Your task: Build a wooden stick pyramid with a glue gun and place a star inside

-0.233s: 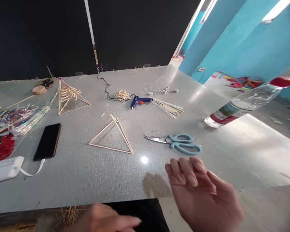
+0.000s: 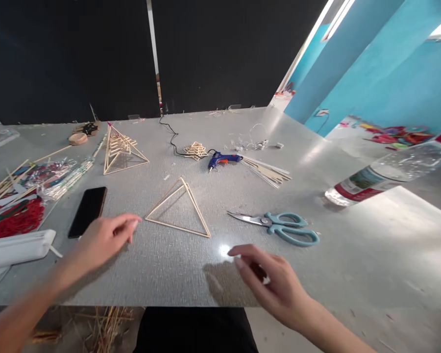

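Note:
A small pyramid frame of thin wooden sticks (image 2: 179, 208) stands on the grey table (image 2: 161, 264). My left hand (image 2: 105, 238) hovers over the table just left of the pyramid's base, fingers loosely bent, holding nothing. My right hand (image 2: 272, 282) is above the table's near edge, below the teal-handled scissors (image 2: 279, 225), fingers curled with nothing clearly in them. A black phone (image 2: 87, 211) lies left of my left hand.
A blue glue gun (image 2: 222, 159) with its cord lies behind the pyramid, beside loose sticks (image 2: 268, 171). A larger stick pyramid (image 2: 121, 149) stands back left. A plastic water bottle (image 2: 389, 174) is at the right. Bags of craft material (image 2: 25, 191) and a white case (image 2: 16, 247) sit left.
My left hand has come up from below the table edge to beside the pyramid. My right hand has turned palm down and moved left. The view shifted slightly.

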Motion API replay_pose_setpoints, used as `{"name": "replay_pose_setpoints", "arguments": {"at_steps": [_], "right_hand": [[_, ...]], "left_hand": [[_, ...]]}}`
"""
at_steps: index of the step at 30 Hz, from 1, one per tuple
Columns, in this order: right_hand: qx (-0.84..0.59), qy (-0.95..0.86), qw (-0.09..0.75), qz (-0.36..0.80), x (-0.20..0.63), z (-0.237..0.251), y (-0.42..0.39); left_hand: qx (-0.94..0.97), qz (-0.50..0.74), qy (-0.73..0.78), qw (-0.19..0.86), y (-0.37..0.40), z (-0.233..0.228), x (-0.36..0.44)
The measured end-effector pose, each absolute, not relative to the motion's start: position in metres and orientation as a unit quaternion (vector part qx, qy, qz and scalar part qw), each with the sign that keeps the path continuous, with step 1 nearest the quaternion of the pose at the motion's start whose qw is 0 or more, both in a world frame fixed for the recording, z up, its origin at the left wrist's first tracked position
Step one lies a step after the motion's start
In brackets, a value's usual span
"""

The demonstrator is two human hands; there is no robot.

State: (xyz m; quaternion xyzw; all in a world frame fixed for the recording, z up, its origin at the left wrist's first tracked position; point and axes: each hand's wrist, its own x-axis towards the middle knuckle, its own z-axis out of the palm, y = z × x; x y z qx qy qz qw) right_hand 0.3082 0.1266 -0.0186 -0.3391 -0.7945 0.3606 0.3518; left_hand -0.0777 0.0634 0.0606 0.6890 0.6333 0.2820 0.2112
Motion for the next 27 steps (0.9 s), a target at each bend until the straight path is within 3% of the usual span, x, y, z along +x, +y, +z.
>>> {"name": "replay_pose_setpoints", "arguments": {"at_steps": [3, 8, 15, 27], "right_hand": [[-0.268, -0.918, 0.212, 0.202, 0.283, -0.026, 0.129], [-0.22, -0.963, 0.156, -0.011, 0.237, -0.029, 0.137], [-0.217, -0.961, 0.146, -0.092, 0.216, -0.038, 0.142], [-0.22, -0.956, 0.161, -0.111, 0.21, -0.04, 0.139]], "left_hand": [[0.739, 0.203, 0.63, 0.127, 0.122, 0.077, -0.089], [0.8, 0.165, 0.571, 0.082, 0.206, 0.069, -0.084], [0.872, 0.143, 0.461, 0.082, 0.268, 0.028, -0.072], [0.914, 0.193, 0.353, 0.064, 0.307, -0.016, -0.066]]}}
